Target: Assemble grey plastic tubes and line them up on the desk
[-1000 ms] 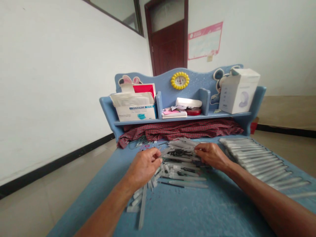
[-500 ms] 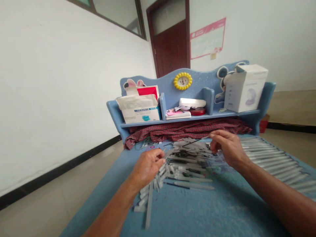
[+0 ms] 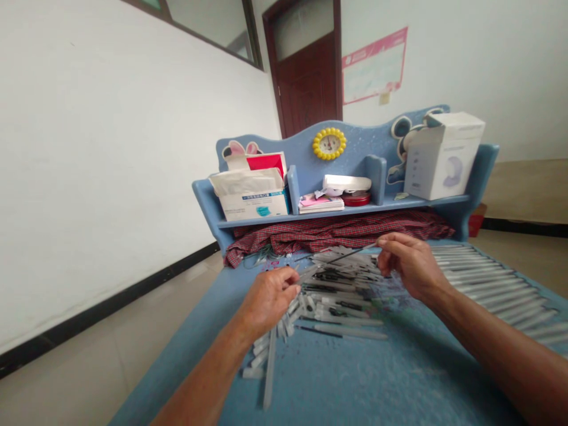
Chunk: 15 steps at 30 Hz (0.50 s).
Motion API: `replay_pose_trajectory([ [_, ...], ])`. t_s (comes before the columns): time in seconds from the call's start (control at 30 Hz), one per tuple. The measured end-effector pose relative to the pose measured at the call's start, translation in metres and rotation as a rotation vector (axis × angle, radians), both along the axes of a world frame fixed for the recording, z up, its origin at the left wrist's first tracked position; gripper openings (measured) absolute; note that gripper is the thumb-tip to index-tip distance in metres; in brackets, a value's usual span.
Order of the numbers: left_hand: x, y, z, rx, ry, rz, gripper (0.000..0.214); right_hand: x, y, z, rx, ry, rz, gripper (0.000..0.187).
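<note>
My left hand (image 3: 273, 299) is closed in a pinch on a translucent pen barrel (image 3: 310, 272), slanting up to the right. My right hand (image 3: 408, 263) pinches the far end of a thin pen refill (image 3: 352, 254) with dark ink in it. The refill lines up with the barrel; whether its tip sits inside, I cannot tell. Under and between both hands lies a pile of frosted pen parts (image 3: 337, 305), some with dark ink. Short pale pen caps (image 3: 260, 358) lie below my left hand, beside one long frosted tube (image 3: 269, 370).
A row of pens (image 3: 492, 290) lies along the right of the blue table (image 3: 355, 384). Behind stands a blue shelf (image 3: 270, 222) with a mask box (image 3: 252, 198), a white carton (image 3: 444, 157) and a red tin (image 3: 356, 199). Checked cloth (image 3: 337, 231) is bunched beneath it.
Both hands keep their grips and almost the same places. The view has shifted very slightly; the barrel and refill are still held in line.
</note>
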<state>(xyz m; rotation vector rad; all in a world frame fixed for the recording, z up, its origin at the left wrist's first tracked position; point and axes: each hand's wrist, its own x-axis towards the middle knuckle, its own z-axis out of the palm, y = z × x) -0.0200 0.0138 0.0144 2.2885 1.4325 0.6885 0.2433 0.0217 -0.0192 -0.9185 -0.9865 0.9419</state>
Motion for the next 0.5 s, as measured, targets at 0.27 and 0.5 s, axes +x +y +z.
replay_pose_trajectory([
  [0.27,0.0011,-0.0006,-0.0002,0.041,0.031,-0.035,0.013,-0.0024,-0.0011,-0.0012,-0.019,-0.046,0.017,0.014],
  [0.5,0.0021,-0.0016,0.0014,-0.020,0.033,-0.088,0.017,-0.0035,-0.0009,-0.0023,-0.044,-0.020,0.082,0.016],
])
